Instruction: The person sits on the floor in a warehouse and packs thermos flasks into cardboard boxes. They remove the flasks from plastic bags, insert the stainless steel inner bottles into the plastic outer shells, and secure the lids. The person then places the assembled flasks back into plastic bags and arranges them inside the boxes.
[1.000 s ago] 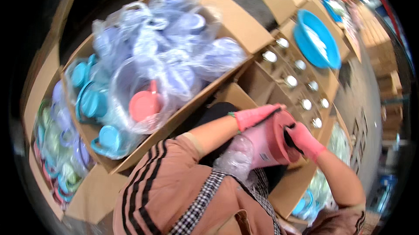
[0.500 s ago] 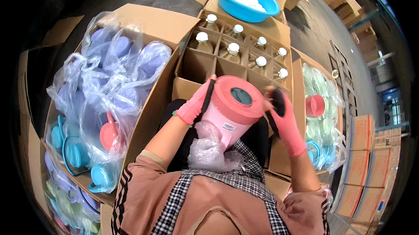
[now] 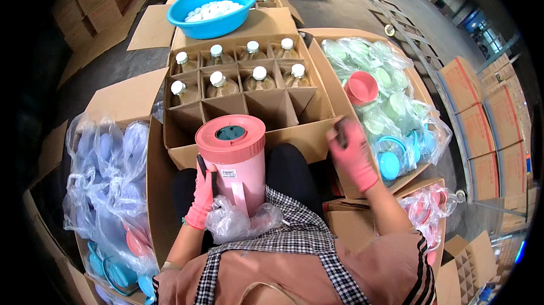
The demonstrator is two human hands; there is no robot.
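A light pink pitcher (image 3: 242, 172) with a darker pink lid (image 3: 255, 129) stands upright between my thighs. Set in the middle of the lid is a dark round part. My left hand (image 3: 202, 197), in a pink glove with black on the palm side, grips the pitcher's left side. A crumpled clear plastic bag (image 3: 238, 221) bunches around its lower part. The gloved right hand (image 3: 354, 155) is raised beside the right box, apart from the pitcher; its fingers look bent but blurred, and whether they hold anything cannot be made out.
In front, a divided carton (image 3: 226, 145) holds several white-capped glass bottles. Beyond it, a blue basin (image 3: 212, 28) contains white caps. A left box (image 3: 156, 203) holds bagged purple pieces. The right box (image 3: 334, 87) holds bagged green pieces, a pink cup (image 3: 361, 87) and blue handled pieces.
My right hand has left the pitcher's lid and moved right. The left hand still grips the pitcher, which now stands more upright. The view has turned to the right.
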